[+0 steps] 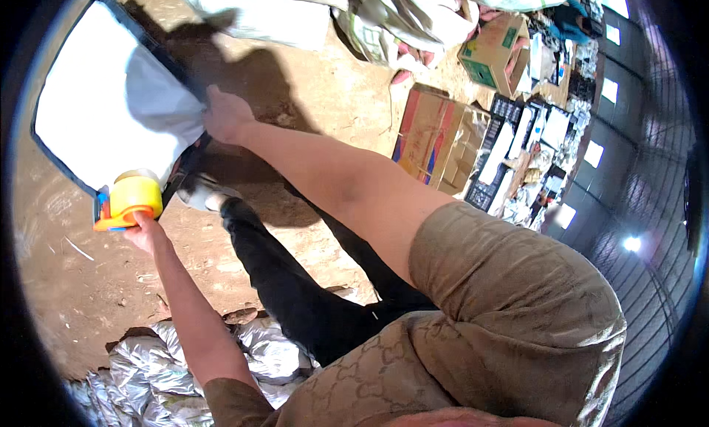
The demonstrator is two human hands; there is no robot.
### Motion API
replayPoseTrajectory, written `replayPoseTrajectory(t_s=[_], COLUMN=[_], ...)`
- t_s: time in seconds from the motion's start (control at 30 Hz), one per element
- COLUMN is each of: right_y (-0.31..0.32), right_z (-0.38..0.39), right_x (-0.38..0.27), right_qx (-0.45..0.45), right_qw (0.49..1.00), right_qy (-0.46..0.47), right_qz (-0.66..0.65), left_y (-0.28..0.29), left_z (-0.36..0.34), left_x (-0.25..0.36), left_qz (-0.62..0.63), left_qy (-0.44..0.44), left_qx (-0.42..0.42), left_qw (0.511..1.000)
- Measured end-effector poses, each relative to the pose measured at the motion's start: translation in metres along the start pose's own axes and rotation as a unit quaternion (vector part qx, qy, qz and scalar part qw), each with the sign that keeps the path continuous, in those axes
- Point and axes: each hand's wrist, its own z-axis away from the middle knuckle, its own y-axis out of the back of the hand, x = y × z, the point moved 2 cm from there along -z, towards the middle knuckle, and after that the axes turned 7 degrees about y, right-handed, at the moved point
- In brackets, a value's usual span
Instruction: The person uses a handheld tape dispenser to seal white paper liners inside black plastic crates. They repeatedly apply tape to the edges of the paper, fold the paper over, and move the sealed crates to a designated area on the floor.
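The left hand (pixel 144 233) has its fingers wrapped around an orange tape dispenser (pixel 118 221) with a smooth yellow roll (pixel 137 196), by the lower corner of a black-edged white sheet (pixel 103 94) over the dirt floor (pixel 196 268). The right hand (pixel 227 117) touches the sheet's right edge (how tightly its fingers close, I cannot tell). A cardboard box (pixel 422 135) bears red-and-blue printing.

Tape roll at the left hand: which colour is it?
The tape roll is yellow, in head view.
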Motion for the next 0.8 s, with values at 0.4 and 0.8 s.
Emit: replayPoseTrajectory(t_s=[0.4, 0.8], right_y=[0.002, -0.002], right_z=[0.158, 0.285], right_x=[0.138, 0.298], right_qx=[0.024, -0.001], right_qw=[0.997, 0.999], right_qy=[0.004, 0.033], right_qz=[-0.077, -0.016], left_y=[0.012, -0.008], left_z=[0.121, 0.275], left_x=[-0.144, -0.289], left_qz=[0.034, 0.093], left_qy=[-0.122, -0.075], left_qx=[-0.076, -0.070], left_qw=[0.989, 0.990])
